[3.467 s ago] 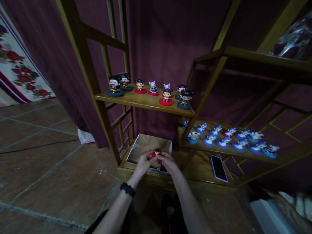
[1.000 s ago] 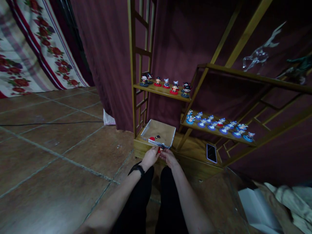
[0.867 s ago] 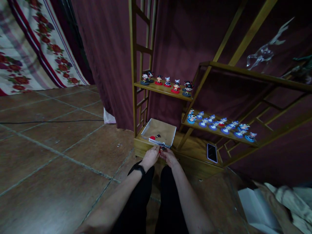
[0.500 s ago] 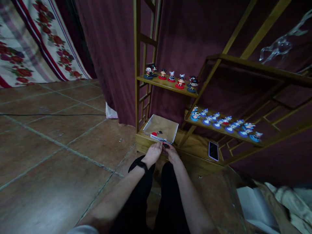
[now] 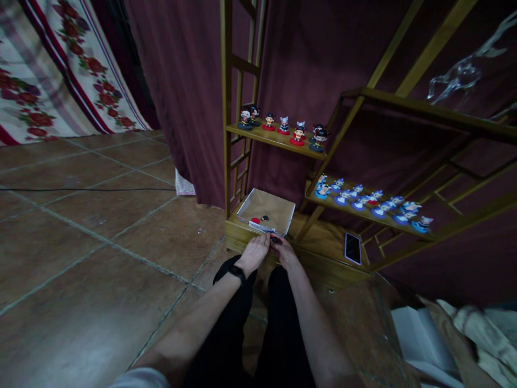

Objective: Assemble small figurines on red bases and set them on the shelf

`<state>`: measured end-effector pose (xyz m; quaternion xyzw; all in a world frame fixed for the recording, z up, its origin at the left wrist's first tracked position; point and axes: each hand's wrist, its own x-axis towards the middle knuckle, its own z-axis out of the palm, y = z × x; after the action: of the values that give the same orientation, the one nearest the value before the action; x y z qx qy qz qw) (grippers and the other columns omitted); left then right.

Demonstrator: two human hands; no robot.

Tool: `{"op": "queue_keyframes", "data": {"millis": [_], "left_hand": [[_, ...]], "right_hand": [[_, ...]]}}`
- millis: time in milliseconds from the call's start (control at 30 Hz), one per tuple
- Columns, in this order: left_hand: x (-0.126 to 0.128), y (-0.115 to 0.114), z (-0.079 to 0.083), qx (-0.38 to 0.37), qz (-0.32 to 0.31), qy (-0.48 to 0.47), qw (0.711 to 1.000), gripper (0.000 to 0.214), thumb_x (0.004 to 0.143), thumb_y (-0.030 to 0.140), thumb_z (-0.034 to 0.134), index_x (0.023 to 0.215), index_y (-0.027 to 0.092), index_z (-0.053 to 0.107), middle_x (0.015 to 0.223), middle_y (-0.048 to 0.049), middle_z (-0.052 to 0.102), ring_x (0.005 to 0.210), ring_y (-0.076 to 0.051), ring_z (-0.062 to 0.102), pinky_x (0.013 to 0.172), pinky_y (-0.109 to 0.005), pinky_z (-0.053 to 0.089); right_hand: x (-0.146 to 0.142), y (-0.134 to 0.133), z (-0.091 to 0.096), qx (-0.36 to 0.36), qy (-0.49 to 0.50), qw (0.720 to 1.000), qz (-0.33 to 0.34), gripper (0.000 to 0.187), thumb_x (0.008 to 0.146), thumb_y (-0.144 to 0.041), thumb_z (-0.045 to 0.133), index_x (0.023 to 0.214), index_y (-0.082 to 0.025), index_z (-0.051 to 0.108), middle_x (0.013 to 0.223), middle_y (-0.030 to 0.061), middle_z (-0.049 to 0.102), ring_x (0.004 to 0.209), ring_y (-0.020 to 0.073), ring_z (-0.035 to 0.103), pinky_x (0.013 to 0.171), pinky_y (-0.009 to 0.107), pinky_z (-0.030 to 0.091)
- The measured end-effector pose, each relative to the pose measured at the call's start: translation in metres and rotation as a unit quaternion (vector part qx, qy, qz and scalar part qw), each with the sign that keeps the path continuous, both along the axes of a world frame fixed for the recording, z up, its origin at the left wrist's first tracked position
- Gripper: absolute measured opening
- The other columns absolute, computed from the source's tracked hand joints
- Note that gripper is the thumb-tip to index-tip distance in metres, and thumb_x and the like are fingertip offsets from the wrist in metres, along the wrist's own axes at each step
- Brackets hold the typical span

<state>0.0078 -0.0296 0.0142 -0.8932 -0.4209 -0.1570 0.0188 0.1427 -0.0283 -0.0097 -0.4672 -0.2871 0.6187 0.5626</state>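
Just over the near edge of the open box, my two hands meet at the fingertips. My left hand, with a dark band on its wrist, has its fingers bent and pressed together against a small dark figurine piece. From the other side, my right hand is closed around the same piece; the fingers hide most of it. In the shallow box lie a red disc and a small black piece with a light spot.
The box sits on the wooden unit's lowest board, with a phone further right. Figurines stand on the upper-left shelf and the right shelf. A clear glass ornament is upper right. A white box lies lower right.
The view has shifted very slightly. Both hands stay together at the box's near edge, and the dark figurine piece is turned a little between the fingers.
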Motion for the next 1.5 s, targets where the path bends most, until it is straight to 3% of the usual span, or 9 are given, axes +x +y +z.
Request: {"op": "queue_keyframes", "data": {"millis": [233, 400, 500, 633, 800, 900, 1267, 1500], "left_hand": [[0.000, -0.001, 0.004, -0.109, 0.027, -0.068, 0.991, 0.039, 0.084, 0.020, 0.038, 0.122, 0.010, 0.040, 0.104, -0.0157, 0.054, 0.094, -0.021, 0.054, 0.081, -0.031, 0.039], [-0.003, 0.007, 0.002, -0.199, 0.033, -0.221, 0.954, 0.030, 0.078, 0.025, 0.050, 0.105, 0.015, 0.054, 0.096, -0.0091, 0.060, 0.087, -0.019, 0.057, 0.076, -0.027, 0.041], [-0.006, 0.015, -0.004, -0.260, 0.020, -0.325, 0.909, 0.023, 0.074, 0.027, 0.053, 0.091, 0.014, 0.062, 0.074, -0.0035, 0.063, 0.069, -0.016, 0.057, 0.065, -0.025, 0.042], [-0.007, 0.023, -0.011, -0.367, 0.010, -0.440, 0.819, 0.026, 0.071, 0.033, 0.056, 0.081, 0.011, 0.064, 0.057, 0.0003, 0.058, 0.052, -0.011, 0.051, 0.053, -0.022, 0.039], [-0.008, 0.025, -0.012, -0.454, 0.027, -0.517, 0.725, 0.028, 0.063, 0.031, 0.065, 0.080, 0.009, 0.065, 0.061, -0.0017, 0.061, 0.050, -0.009, 0.050, 0.052, -0.021, 0.040], [-0.009, 0.025, -0.010, -0.468, 0.047, -0.544, 0.695, 0.028, 0.060, 0.031, 0.067, 0.079, 0.010, 0.065, 0.064, -0.0028, 0.063, 0.051, -0.009, 0.051, 0.052, -0.021, 0.041], [-0.008, 0.024, -0.007, -0.472, 0.062, -0.552, 0.685, 0.018, 0.060, 0.025, 0.065, 0.069, 0.010, 0.063, 0.058, -0.0014, 0.060, 0.048, -0.008, 0.050, 0.049, -0.020, 0.039], [-0.008, 0.023, -0.004, -0.468, 0.043, -0.535, 0.702, 0.024, 0.061, 0.030, 0.066, 0.074, 0.010, 0.064, 0.057, -0.0010, 0.060, 0.048, -0.007, 0.049, 0.048, -0.019, 0.038]], "right_hand": [[0.001, -0.002, 0.001, -0.005, -0.017, 1.000, -0.002, 0.031, 0.052, -0.019, 0.071, 0.081, -0.021, 0.061, 0.079, -0.0017, 0.065, 0.074, 0.0142, 0.060, 0.072, 0.030, 0.048], [0.001, -0.002, 0.002, -0.004, -0.013, 0.999, 0.037, 0.024, 0.057, -0.024, 0.069, 0.080, -0.020, 0.063, 0.080, -0.0001, 0.067, 0.074, 0.0136, 0.061, 0.072, 0.029, 0.047], [0.001, -0.001, 0.003, -0.002, 0.002, 0.999, 0.050, 0.027, 0.058, -0.025, 0.069, 0.084, -0.019, 0.063, 0.085, 0.0019, 0.068, 0.077, 0.0143, 0.062, 0.073, 0.029, 0.047], [0.000, -0.002, 0.003, -0.003, 0.024, 0.998, 0.052, 0.027, 0.059, -0.024, 0.069, 0.085, -0.018, 0.062, 0.082, 0.0034, 0.068, 0.075, 0.0150, 0.064, 0.074, 0.029, 0.048], [-0.002, -0.004, 0.005, -0.006, 0.035, 0.998, 0.052, 0.027, 0.060, -0.022, 0.069, 0.085, -0.017, 0.061, 0.081, 0.0049, 0.068, 0.076, 0.0168, 0.065, 0.076, 0.031, 0.049], [-0.002, -0.004, 0.007, -0.014, 0.031, 0.998, 0.052, 0.027, 0.061, -0.022, 0.069, 0.086, -0.017, 0.060, 0.079, 0.0048, 0.068, 0.075, 0.0178, 0.066, 0.075, 0.033, 0.050], [-0.003, -0.006, 0.006, -0.004, 0.004, 0.999, 0.051, 0.027, 0.061, -0.027, 0.069, 0.085, -0.018, 0.059, 0.076, 0.0041, 0.068, 0.070, 0.0161, 0.066, 0.071, 0.032, 0.050], [-0.006, -0.009, 0.010, 0.015, -0.022, 0.998, 0.051, 0.030, 0.058, -0.032, 0.070, 0.081, -0.019, 0.057, 0.075, 0.0026, 0.068, 0.069, 0.0163, 0.066, 0.069, 0.031, 0.050]]}}
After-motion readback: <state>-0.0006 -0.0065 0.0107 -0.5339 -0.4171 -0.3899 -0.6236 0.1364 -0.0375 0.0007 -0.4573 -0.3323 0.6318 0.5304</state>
